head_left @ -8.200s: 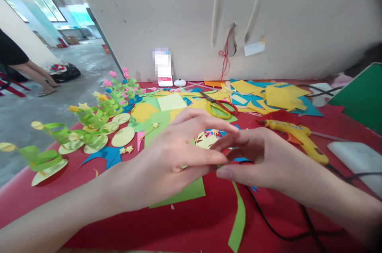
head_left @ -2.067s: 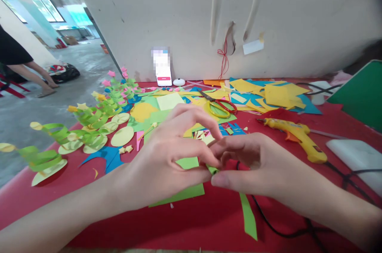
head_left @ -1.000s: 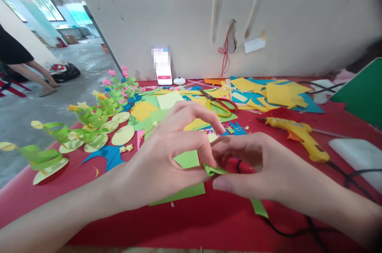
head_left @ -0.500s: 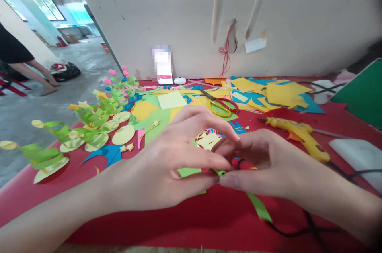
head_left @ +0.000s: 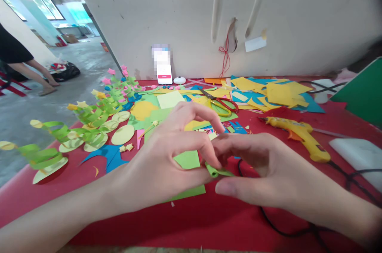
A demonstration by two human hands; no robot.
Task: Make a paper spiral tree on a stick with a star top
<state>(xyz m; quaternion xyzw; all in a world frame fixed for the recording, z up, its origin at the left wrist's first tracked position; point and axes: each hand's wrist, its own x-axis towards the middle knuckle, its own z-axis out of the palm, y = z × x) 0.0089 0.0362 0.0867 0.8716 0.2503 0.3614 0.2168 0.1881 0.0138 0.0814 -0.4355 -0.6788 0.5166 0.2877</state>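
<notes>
A narrow green paper strip (head_left: 213, 171), its end wound into a small tight roll, sits between my two hands in the middle of the head view. My left hand (head_left: 176, 157) pinches the roll between thumb and index finger, other fingers curved above. Around the strip's right side, my right hand (head_left: 259, 161) is curled, its fingertips partly hidden behind the roll and its thumb just below. The strip's loose end points right, into the right hand. Under my left hand lies a flat green paper piece (head_left: 188, 194).
Paper spirals (head_left: 44, 153) on pale oval bases stand along the left. Scissors (head_left: 221, 103) lie among coloured paper scraps (head_left: 280, 93) at the back. To the right are a yellow glue gun (head_left: 301, 133) and black cord (head_left: 283, 233). A phone (head_left: 162, 65) leans against the wall.
The roll has shifted slightly left and now shows its end. My right thumb has come away from it. The strip's tail, formerly hanging below my right hand, now shows only a short end.
</notes>
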